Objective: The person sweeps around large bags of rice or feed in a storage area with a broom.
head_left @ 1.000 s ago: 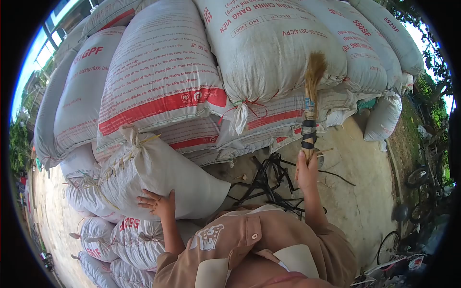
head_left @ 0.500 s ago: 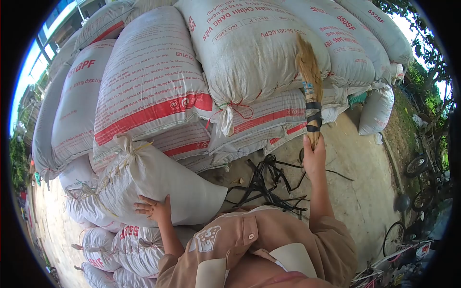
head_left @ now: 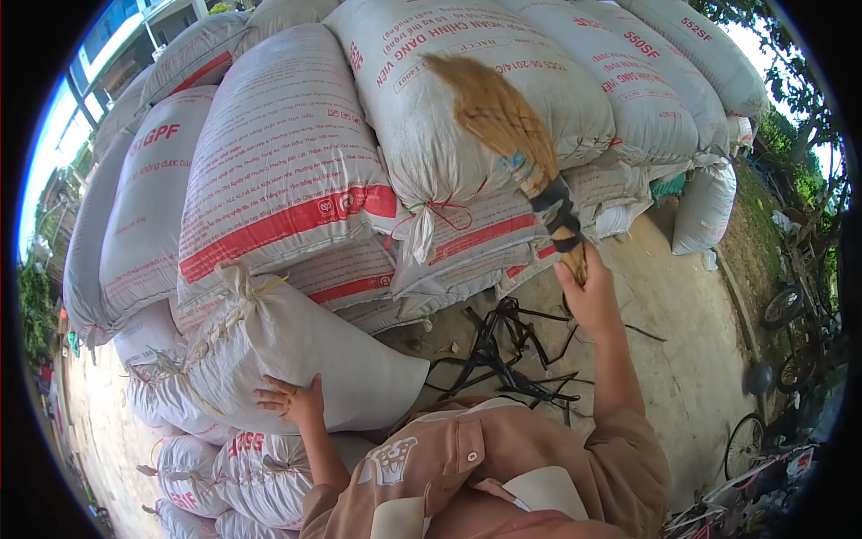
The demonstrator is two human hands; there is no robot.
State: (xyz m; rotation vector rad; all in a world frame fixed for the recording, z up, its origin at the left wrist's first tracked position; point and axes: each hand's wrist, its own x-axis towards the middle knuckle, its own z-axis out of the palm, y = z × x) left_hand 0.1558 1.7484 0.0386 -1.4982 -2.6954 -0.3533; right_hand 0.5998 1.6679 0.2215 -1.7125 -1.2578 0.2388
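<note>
My right hand (head_left: pixel 589 292) is wrapped round the handle of a straw hand broom (head_left: pixel 507 121) bound with black tape. Its bristles point up and left across a big white sack (head_left: pixel 467 90) with red print, tied with red string at its lower end. My left hand (head_left: pixel 294 402) lies with fingers spread on a plain white sack (head_left: pixel 332 346), whose knotted neck is at its upper left. Whether the bristles touch the printed sack I cannot tell.
More filled sacks (head_left: pixel 278 135) are stacked across the back and left. Black metal frames (head_left: pixel 503 350) lie on the concrete floor (head_left: pixel 664 296) before me. A smaller sack (head_left: pixel 703 208) leans at the right, with bicycle wheels (head_left: pixel 743 446) at the far right.
The broom has swung from nearly upright to a leftward tilt, its bristles now further left. My right hand has turned with it, while my left hand has stayed on the plain sack.
</note>
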